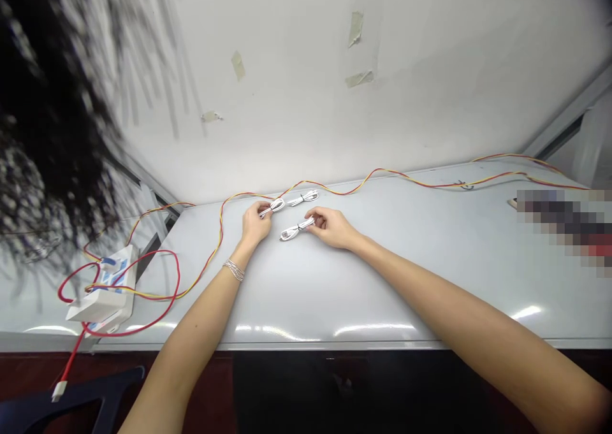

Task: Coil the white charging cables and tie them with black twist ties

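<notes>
Near the back of the light grey table (306, 294), my left hand (257, 222) pinches a bundled white USB cable (276, 206). My right hand (333, 227) grips the right end of a second white USB cable (292, 231), which is coiled and tied with a dark twist; its plug end points left. A third bundled white cable (305, 197) lies on the table just behind, between the two hands, touched by neither. A bracelet (234, 269) circles my left wrist.
A twisted red-yellow wire (377, 170) runs along the table's back edge. At left, a white power strip (125, 281) carries a charger (95, 306) and a looped red cable (178, 274). A pixelated object (564, 220) lies at far right. Dark hair fills the upper left.
</notes>
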The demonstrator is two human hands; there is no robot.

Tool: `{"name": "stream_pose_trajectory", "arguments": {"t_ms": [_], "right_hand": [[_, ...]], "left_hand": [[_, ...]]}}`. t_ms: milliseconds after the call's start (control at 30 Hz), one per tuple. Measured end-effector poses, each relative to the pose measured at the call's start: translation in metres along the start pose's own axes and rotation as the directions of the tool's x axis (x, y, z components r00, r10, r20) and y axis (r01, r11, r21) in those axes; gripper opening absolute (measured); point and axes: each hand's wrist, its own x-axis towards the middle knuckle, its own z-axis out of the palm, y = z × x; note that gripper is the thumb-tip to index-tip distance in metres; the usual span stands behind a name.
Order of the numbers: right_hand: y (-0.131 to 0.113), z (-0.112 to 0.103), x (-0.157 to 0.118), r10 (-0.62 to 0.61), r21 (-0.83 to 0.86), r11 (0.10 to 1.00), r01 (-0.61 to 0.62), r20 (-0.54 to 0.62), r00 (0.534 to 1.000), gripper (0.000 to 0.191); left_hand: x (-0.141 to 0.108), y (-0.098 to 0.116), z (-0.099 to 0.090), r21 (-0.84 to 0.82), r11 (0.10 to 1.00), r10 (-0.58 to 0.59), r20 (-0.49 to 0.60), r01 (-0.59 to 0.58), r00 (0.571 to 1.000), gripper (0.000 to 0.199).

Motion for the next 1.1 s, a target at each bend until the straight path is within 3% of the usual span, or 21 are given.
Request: {"name": "stream_pose_trajectory", "arguments": {"t_ms": [167, 333, 500, 600, 667, 767, 833, 1100], "right_hand": [[-0.003, 0.000, -0.001, 0.004, 0.020, 1.000, -0.005, 0.025, 1.000, 0.025], [-0.006, 0.000, -0.001, 0.006, -0.016, 1.000, -0.006, -0.006, 1.000, 0.024], [-0.006, 0.002, 0.000, 0.036, -0.127, 0.991, -0.050, -0.109, 0.993, 0.021], [-0.003, 0.002, 0.001, 0.063, -0.143, 0.986, -0.084, -0.145, 0.987, 0.022], [-0.002, 0.002, 0.002, 0.075, -0.135, 0.987, -0.092, -0.131, 0.989, 0.024], [-0.001, 0.001, 0.002, 0.096, -0.118, 0.987, -0.109, -0.112, 0.989, 0.031], [-0.002, 0.000, 0.002, 0.109, -0.112, 0.986, -0.121, -0.111, 0.988, 0.034], [-0.004, -0.002, 0.001, 0.082, -0.136, 0.987, -0.083, -0.017, 0.996, 0.036]], "left_hand": [[-0.002, 0.001, -0.002, 0.101, 0.995, -0.001, -0.001, 0.001, 1.000, 0.020], [-0.003, 0.000, -0.005, 0.258, 0.966, 0.003, -0.099, 0.023, 0.995, 0.016], [-0.005, 0.004, -0.005, 0.139, 0.988, 0.083, -0.094, -0.070, 0.992, 0.031], [-0.012, 0.016, -0.004, 0.009, 0.974, 0.225, -0.003, -0.225, 0.974, 0.026], [-0.019, 0.025, -0.003, -0.057, 0.928, 0.373, 0.130, -0.368, 0.919, 0.023], [-0.026, 0.034, -0.002, -0.084, 0.874, 0.484, 0.242, -0.479, 0.841, 0.036], [-0.027, 0.035, -0.003, -0.036, 0.861, 0.498, 0.265, -0.507, 0.826, 0.034], [-0.020, 0.026, -0.008, 0.044, 0.896, 0.396, 0.367, -0.441, 0.841, 0.025]]}}
